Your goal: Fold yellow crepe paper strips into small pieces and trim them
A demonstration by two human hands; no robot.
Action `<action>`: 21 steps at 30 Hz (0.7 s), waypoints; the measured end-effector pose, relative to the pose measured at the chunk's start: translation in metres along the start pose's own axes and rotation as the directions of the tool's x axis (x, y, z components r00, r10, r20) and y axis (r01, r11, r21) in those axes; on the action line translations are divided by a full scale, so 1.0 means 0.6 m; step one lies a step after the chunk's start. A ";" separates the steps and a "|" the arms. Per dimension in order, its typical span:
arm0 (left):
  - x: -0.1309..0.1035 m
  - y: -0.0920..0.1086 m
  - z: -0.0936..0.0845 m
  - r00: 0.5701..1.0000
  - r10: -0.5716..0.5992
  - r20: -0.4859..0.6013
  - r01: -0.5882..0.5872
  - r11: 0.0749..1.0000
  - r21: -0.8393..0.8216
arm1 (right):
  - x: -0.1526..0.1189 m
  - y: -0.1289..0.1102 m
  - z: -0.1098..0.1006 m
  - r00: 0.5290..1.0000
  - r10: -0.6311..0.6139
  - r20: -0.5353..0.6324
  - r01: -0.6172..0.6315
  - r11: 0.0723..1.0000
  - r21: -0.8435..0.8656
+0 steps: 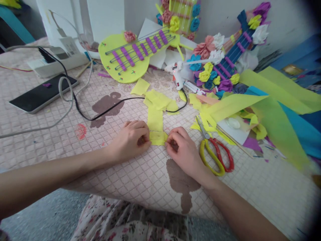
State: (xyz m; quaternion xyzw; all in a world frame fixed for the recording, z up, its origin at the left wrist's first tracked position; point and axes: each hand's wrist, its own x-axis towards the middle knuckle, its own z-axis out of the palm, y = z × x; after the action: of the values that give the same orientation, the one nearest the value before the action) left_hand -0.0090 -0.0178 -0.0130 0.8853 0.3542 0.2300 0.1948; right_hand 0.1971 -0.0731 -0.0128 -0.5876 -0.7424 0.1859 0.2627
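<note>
A small yellow crepe paper strip lies near the table's front edge, stretched between my two hands. The fingers of my left hand pinch its left end. At its right end, my right hand pinches with thumb and forefinger. Just behind it another yellow paper piece reaches back to a loose pile of yellow paper pieces. Scissors with one yellow and one red handle rest beside my right hand, blades pointing away from me.
A white glue gun stands behind the paper, its black cord crossing the table. A yellow paper guitar and a blue flowered one lean at the back. Phone and power strip sit left; paper sheets spread right.
</note>
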 end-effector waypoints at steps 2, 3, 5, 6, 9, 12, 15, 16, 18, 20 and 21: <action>0.000 0.000 -0.001 1.000 -0.005 0.004 0.005 1.000 -0.010 | 0.000 0.000 -0.001 1.000 0.000 0.005 0.000 1.000 0.005; 0.001 -0.001 -0.001 1.000 -0.005 0.005 0.006 1.000 -0.017 | 0.001 0.000 -0.001 1.000 -0.005 0.007 0.005 1.000 0.011; 0.001 -0.002 -0.001 1.000 -0.003 0.004 0.003 0.999 -0.038 | 0.001 0.000 -0.002 1.000 -0.014 0.010 0.014 1.000 0.023; 0.001 -0.002 -0.001 1.000 -0.001 0.004 0.001 0.999 -0.049 | 0.001 0.000 -0.003 1.000 -0.014 0.013 0.014 1.000 0.027; 0.000 -0.004 -0.001 1.000 0.000 0.004 0.000 0.998 -0.063 | 0.001 0.000 -0.004 1.000 -0.007 0.019 0.006 1.000 0.027; 0.001 -0.005 0.000 1.000 -0.012 0.012 0.012 0.998 -0.055 | 0.001 0.001 -0.003 1.000 -0.003 0.016 0.003 1.000 0.023; 0.001 -0.004 0.000 0.999 -0.025 0.028 0.026 0.998 -0.059 | 0.000 0.001 -0.003 1.000 -0.002 0.016 0.001 1.000 0.027; 0.001 -0.003 -0.001 0.999 -0.029 0.035 0.031 0.998 -0.062 | 0.000 0.001 -0.003 1.000 -0.001 0.018 0.000 1.000 0.028; 0.001 -0.002 -0.002 0.998 -0.035 0.048 0.039 0.997 -0.070 | 0.000 0.001 -0.004 1.000 0.003 0.027 -0.004 0.999 0.032; 0.001 -0.002 -0.003 0.998 -0.037 0.053 0.040 0.996 -0.073 | 0.001 0.001 -0.005 0.999 0.008 0.034 -0.009 0.999 0.037; 0.001 -0.002 -0.003 0.998 -0.034 0.052 0.038 0.997 -0.074 | 0.001 0.001 -0.006 0.999 0.009 0.037 -0.011 0.999 0.040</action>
State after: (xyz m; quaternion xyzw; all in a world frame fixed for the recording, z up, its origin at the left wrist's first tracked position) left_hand -0.0103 -0.0164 -0.0122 0.8763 0.3563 0.2172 0.2407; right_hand 0.1995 -0.0727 -0.0101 -0.5824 -0.7403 0.2126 0.2598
